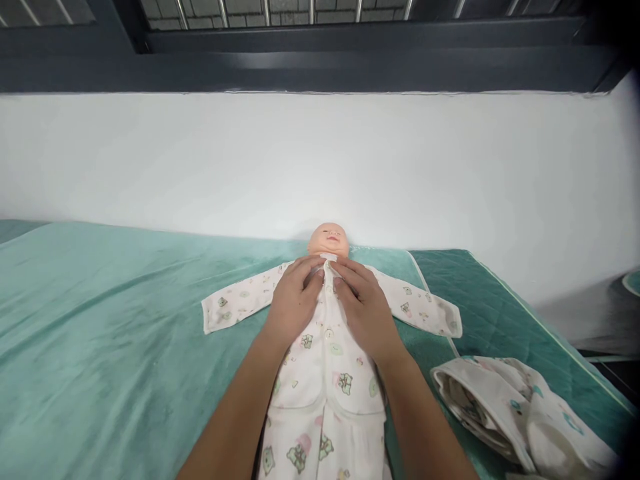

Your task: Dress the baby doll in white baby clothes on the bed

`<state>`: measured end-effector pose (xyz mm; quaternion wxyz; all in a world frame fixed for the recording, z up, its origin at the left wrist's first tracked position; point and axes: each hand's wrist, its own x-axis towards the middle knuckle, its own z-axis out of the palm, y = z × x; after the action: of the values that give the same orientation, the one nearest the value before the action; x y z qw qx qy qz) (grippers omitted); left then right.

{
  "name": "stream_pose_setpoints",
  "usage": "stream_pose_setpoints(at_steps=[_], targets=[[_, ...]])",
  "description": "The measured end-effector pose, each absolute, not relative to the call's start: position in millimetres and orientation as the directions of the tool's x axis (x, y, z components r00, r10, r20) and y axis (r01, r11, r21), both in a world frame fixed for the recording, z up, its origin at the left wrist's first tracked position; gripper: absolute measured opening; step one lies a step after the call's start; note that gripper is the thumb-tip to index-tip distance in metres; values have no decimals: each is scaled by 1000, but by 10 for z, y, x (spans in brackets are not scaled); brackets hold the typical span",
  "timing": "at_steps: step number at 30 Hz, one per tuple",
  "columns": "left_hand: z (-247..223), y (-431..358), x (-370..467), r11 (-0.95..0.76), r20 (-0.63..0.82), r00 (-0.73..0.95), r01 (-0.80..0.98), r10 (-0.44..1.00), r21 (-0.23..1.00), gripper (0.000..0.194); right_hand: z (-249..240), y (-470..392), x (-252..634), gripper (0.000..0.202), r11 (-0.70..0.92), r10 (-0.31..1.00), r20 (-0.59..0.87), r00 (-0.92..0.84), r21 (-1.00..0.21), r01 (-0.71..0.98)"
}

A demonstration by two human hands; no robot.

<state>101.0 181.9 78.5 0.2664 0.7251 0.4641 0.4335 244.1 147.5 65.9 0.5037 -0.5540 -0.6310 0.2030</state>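
Shirt (327, 360), white with small bear prints, lies in the middle of the bed, its front facing up and its sleeves spread left and right. Nearest, its hem meets a pair of matching pants (320, 450), which run out of view at the near edge. To the near right lies a loosely folded bundle of printed white cloth (520, 413), apart from the shirt, with its folded layers showing at the left end.

The left hand (296, 300) and right hand (364, 307) rest on the upper chest, on either side of the front opening, fingers bent toward the collar. I cannot tell whether either pinches the fabric; together they cover much of the chest. Just beyond, the doll's head (329, 239) shows above the collar, face up.

Underneath is a light green cover (125, 333), with a darker quilted cover (500, 300) at right. A dim, green-edged thing (632, 283), perhaps round, sits at the right edge. Beyond stand a white wall (320, 167) and a dark window frame (320, 63) with metal bars (311, 12).
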Motion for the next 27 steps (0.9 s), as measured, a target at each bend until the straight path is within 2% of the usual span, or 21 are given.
stream_pose_setpoints(at_steps=[5, 8, 27], targets=[[787, 1821, 1013, -450, 398, 210, 431, 893, 782, 33, 658, 1477, 2437, 40, 351, 873, 484, 56, -704, 617], [786, 1821, 1010, -448, 395, 211, 438, 894, 779, 33, 657, 1474, 2432, 40, 343, 869, 492, 58, -682, 646], [809, 1814, 1009, -488, 423, 246, 495, 872, 719, 35, 666, 1461, 2417, 33, 339, 865, 485, 126, -752, 565]])
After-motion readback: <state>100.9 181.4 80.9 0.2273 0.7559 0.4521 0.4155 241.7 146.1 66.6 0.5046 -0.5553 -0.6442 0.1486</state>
